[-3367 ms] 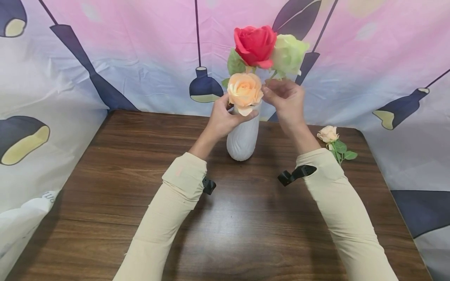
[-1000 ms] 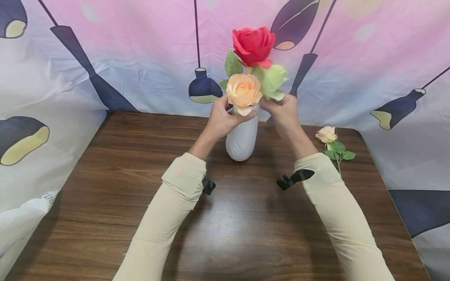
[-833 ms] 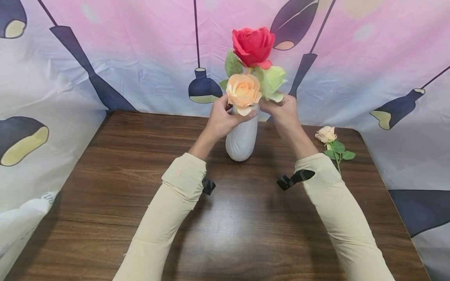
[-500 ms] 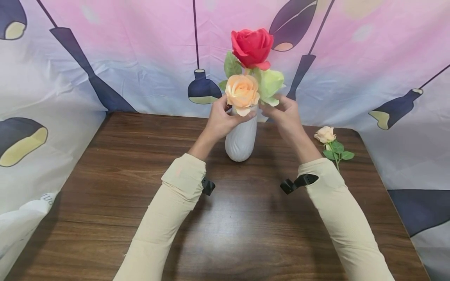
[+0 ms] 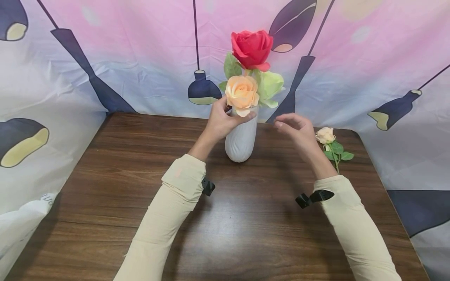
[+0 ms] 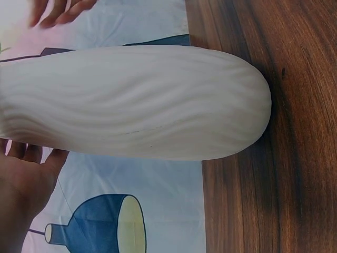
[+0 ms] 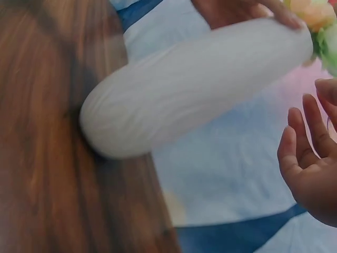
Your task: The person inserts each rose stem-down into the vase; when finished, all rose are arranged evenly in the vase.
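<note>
A white vase [image 5: 240, 140] with wavy grooves stands upright near the back of the table. My left hand [image 5: 225, 119] grips it around the neck, thumb across the front. Out of its mouth rise a red rose [image 5: 252, 50], a peach rose [image 5: 241, 93] and a pale green rose [image 5: 270, 85]; their stems are mostly hidden. To the right of the vase my right hand [image 5: 297, 130] hovers in the air with loosely bent fingers and nothing between them. In the right wrist view the fingers [image 7: 315, 126] are spread apart from the vase [image 7: 195, 84].
A cream rose [image 5: 325, 135] with green leaves lies on the brown wooden table [image 5: 158, 140], right of my right hand. A printed cloth backdrop [image 5: 147, 58] hangs close behind the table's back edge. A white plastic bag [image 5: 28, 210] sits at the left side.
My right hand lowered the pale green rose into the vase, let go of it and moved away right and down. My left hand stays on the vase neck.
</note>
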`<action>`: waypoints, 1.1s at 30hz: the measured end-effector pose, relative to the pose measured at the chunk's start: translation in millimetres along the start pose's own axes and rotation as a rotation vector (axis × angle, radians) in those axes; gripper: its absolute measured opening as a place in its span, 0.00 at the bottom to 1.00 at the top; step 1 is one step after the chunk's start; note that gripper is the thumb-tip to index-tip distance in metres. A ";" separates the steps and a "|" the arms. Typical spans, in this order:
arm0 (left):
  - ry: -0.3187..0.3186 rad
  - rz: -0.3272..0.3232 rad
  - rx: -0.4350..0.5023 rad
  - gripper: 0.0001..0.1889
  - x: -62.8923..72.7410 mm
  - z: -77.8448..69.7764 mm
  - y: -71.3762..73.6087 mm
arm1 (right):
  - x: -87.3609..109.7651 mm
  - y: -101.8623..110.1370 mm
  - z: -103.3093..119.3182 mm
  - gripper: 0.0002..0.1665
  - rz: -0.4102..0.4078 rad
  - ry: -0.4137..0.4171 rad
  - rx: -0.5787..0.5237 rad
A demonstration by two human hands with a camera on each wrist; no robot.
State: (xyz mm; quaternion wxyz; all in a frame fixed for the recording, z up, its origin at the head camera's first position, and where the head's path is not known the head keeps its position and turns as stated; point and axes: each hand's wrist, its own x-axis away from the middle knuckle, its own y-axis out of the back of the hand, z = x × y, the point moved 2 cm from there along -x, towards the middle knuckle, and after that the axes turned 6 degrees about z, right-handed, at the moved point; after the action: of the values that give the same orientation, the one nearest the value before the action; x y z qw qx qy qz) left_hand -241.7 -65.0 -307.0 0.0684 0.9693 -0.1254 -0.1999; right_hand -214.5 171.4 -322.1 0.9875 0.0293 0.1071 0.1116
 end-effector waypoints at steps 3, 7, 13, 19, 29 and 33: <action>-0.008 0.001 0.002 0.36 0.0 0.0 -0.2 | 10.9 12.0 -9.2 0.15 0.005 -0.016 -0.007; -0.009 -0.004 0.002 0.36 0.5 0.7 -0.3 | 24.0 30.7 -21.5 0.17 -0.008 -0.026 -0.014; -0.004 -0.007 0.019 0.36 1.0 0.9 -0.8 | 47.6 64.6 -40.7 0.18 -0.015 -0.047 -0.011; -0.011 -0.009 0.027 0.36 0.7 0.6 -0.7 | 72.4 102.8 -61.3 0.13 -0.056 -0.105 -0.016; -0.013 -0.012 0.021 0.36 0.3 0.1 -0.2 | 103.0 159.9 -87.8 0.13 -0.225 -0.205 0.068; -0.012 -0.006 0.023 0.36 0.0 0.4 -0.9 | 109.9 173.6 -95.9 0.13 -0.287 -0.288 0.071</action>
State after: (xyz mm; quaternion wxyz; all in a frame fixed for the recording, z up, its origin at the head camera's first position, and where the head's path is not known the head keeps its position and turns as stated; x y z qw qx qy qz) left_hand -241.6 -64.1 -307.5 0.0558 0.9692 -0.1250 -0.2047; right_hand -168.0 368.5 -424.0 0.9968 0.0643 -0.0283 -0.0393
